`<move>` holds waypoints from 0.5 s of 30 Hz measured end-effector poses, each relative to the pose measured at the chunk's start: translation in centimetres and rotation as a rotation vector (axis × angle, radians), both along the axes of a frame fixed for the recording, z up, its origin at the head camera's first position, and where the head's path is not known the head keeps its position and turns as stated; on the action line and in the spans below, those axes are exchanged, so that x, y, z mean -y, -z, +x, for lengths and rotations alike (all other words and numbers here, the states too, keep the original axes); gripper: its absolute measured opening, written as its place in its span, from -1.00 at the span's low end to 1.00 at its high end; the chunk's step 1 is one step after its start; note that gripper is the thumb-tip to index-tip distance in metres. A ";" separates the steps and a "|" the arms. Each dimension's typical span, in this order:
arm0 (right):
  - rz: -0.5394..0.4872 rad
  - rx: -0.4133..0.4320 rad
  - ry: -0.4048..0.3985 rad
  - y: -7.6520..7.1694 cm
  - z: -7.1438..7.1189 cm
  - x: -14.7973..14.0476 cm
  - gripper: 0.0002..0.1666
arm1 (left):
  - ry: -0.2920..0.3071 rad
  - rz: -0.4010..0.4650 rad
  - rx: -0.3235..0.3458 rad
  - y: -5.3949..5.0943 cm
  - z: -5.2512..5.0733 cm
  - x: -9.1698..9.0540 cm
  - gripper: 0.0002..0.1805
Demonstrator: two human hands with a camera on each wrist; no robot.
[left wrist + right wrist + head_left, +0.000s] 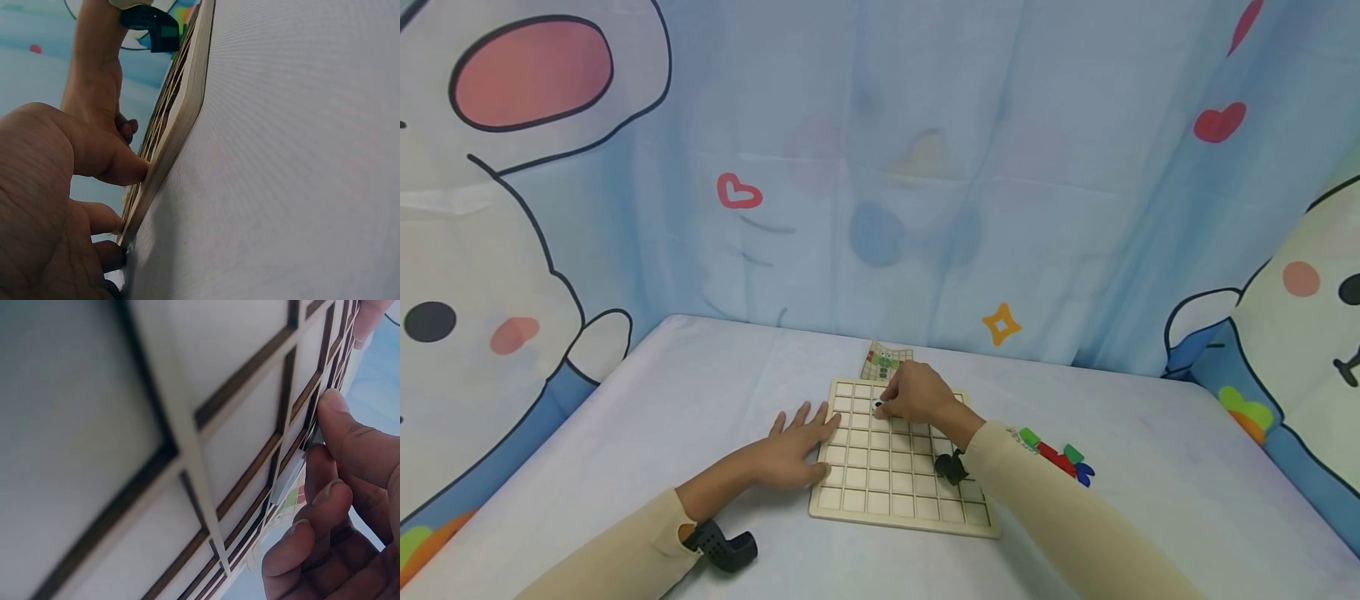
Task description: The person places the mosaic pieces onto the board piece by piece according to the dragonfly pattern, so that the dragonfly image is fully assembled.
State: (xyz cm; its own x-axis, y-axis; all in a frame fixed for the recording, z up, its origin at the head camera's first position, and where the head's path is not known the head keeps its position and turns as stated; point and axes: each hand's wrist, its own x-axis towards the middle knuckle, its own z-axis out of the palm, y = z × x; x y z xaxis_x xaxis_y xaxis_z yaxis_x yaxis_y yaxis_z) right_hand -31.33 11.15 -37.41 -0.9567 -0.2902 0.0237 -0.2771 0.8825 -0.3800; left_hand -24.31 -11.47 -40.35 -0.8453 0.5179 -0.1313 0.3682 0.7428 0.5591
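A wooden grid board (880, 483) with square cells lies on the white table. My left hand (790, 454) rests at its left edge, fingers spread; in the left wrist view the thumb (119, 164) touches the board's edge. Over the upper part of the grid, my right hand (917, 396) pinches a small white piece with a black dot (877, 404) between thumb and forefinger. The right wrist view shows the fingertips close against the grid, and the pinched piece (316, 436) is mostly hidden there.
Behind the board lies a printed pattern card (880, 363), partly covered by the right hand. Several green, red and blue pieces (1060, 457) lie to the right, beside the right sleeve (1037, 492). A patterned blue curtain (850, 167) hangs behind the table.
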 end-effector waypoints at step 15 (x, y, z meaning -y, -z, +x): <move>0.043 -0.005 0.021 -0.1 0.1 0.3 -0.78 | -0.003 0.000 0.001 -0.1 0.0 0.0 -0.22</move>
State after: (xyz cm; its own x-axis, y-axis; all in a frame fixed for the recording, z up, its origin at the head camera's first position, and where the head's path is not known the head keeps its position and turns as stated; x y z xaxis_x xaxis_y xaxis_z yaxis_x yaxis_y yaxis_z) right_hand -31.26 10.84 -37.34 -0.9625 -0.2706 0.0168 -0.2600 0.9037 -0.3401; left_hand -24.28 -11.46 -40.28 -0.8469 0.5151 -0.1319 0.3653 0.7439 0.5596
